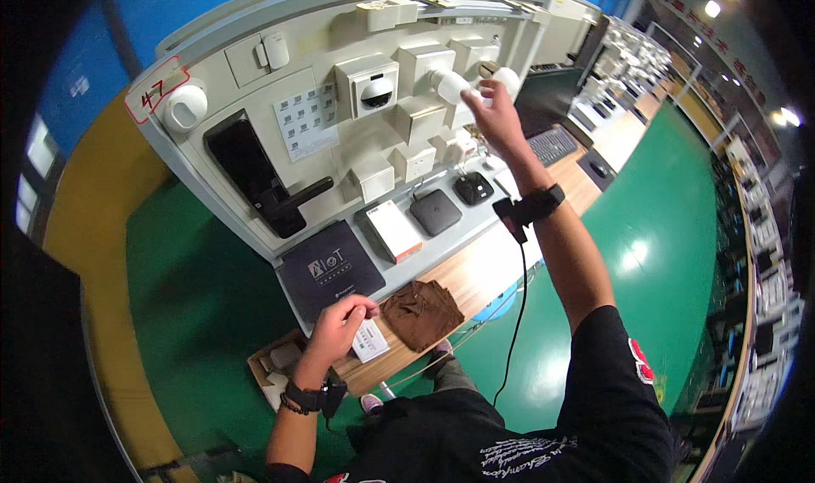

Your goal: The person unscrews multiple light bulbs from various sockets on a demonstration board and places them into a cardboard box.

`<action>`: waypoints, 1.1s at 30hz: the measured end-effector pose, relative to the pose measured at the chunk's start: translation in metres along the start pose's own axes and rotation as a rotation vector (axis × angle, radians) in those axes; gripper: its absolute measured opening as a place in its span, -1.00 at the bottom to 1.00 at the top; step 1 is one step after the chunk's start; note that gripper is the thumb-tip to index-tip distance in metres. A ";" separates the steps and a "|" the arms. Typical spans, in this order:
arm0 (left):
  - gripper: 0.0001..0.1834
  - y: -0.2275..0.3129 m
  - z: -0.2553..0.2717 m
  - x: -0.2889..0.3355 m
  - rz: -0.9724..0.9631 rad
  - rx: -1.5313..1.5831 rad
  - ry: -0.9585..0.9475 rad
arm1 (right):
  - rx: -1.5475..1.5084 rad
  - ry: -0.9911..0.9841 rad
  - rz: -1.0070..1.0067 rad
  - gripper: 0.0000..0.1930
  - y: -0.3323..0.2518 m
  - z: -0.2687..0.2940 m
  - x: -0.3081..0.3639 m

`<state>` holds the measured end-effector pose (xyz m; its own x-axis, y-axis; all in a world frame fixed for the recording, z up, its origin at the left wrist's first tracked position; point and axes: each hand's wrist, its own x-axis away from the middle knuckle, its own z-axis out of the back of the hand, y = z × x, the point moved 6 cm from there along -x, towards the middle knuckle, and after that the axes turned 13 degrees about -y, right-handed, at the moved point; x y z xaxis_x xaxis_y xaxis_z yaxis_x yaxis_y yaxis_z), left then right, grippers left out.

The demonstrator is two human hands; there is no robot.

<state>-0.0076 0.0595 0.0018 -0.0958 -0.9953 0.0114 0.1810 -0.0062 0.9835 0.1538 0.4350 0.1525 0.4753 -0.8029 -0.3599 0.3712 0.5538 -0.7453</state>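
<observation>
My right hand (495, 116) reaches up to the panel (327, 173), its fingers closed at the end of a white light bulb (448, 85). A second white bulb (508, 78) sits just beyond those fingers. Low on the left, my left hand (338, 325) is loosely curled above the near edge of the dark mat (329, 266); whatever its fingers may hold is hidden. Partly under that hand lies a white printed card (371, 342). Beside the card is a crumpled brown cloth (422, 315).
A white and orange box (395, 231) and two black devices, one square (435, 212) and one smaller (473, 188), stand along the panel's foot. The panel carries a black door lock (255, 173) and a dome camera (376, 92). Right are a keyboard (552, 146) and mouse (599, 167).
</observation>
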 end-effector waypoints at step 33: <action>-0.49 0.104 0.027 -0.328 -0.273 0.610 0.117 | 0.388 -0.407 0.100 -0.53 -0.040 -0.019 -0.056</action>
<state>0.0159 0.3878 0.1051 0.0532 -0.9700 -0.2373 -0.4229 -0.2371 0.8746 0.0973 0.4542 0.1919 0.7638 -0.6351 -0.1157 0.5376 0.7250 -0.4306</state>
